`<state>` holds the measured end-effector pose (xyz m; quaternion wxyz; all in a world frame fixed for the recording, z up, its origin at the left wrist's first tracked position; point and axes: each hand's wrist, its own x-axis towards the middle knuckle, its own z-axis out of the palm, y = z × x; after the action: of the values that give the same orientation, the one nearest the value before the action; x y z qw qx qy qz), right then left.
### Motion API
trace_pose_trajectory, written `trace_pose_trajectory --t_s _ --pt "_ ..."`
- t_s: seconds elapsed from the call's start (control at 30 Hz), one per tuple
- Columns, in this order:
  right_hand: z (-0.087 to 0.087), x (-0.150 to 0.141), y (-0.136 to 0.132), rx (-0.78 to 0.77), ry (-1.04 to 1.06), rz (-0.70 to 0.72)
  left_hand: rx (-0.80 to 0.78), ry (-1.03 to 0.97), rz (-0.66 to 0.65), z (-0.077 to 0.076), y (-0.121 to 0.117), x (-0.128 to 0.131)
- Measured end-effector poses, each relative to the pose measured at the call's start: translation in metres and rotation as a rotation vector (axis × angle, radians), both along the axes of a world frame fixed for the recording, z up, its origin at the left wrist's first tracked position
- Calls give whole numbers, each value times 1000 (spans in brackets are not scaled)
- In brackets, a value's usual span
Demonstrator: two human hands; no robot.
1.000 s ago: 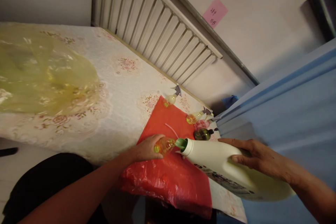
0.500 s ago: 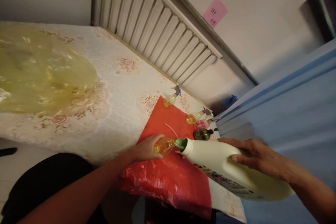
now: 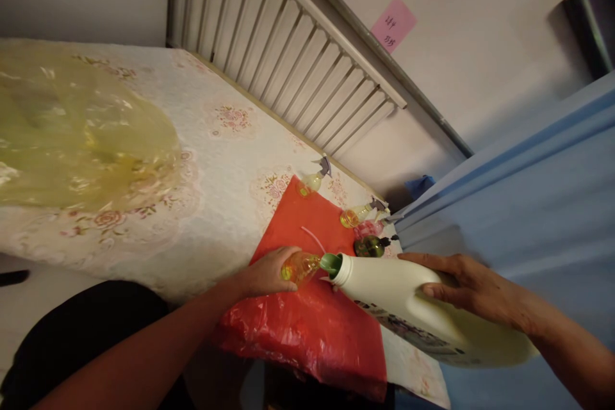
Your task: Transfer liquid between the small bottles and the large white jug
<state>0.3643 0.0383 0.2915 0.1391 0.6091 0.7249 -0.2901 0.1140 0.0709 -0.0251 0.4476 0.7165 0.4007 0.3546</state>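
My left hand [image 3: 269, 272] is wrapped round a small clear bottle [image 3: 302, 265] of yellow liquid, standing on a red plastic bag [image 3: 307, 327]. My right hand [image 3: 468, 288] grips the handle side of a large cream jug [image 3: 423, 307], tipped over so its green spout [image 3: 331, 262] sits right at the small bottle's mouth. A thin white tube [image 3: 313, 238] lies on the red bag just behind the bottle.
Three small spray bottles [image 3: 314, 180] [image 3: 358, 213] [image 3: 372, 246] stand near the table's far corner. A yellow plastic bag [image 3: 81, 134] lies on the floral tablecloth [image 3: 216, 160] at left. A radiator [image 3: 288, 45] and a blue panel [image 3: 519, 205] border the table.
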Motion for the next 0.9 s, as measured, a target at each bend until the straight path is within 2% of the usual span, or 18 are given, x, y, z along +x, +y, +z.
trace_pose_trajectory --t_s 0.6,0.9 --pt "-2 2 2 9 46 22 31 -38 15 5 -3 -2" --pt "-2 3 2 26 22 39 -7 -25 9 6 -3 -4"
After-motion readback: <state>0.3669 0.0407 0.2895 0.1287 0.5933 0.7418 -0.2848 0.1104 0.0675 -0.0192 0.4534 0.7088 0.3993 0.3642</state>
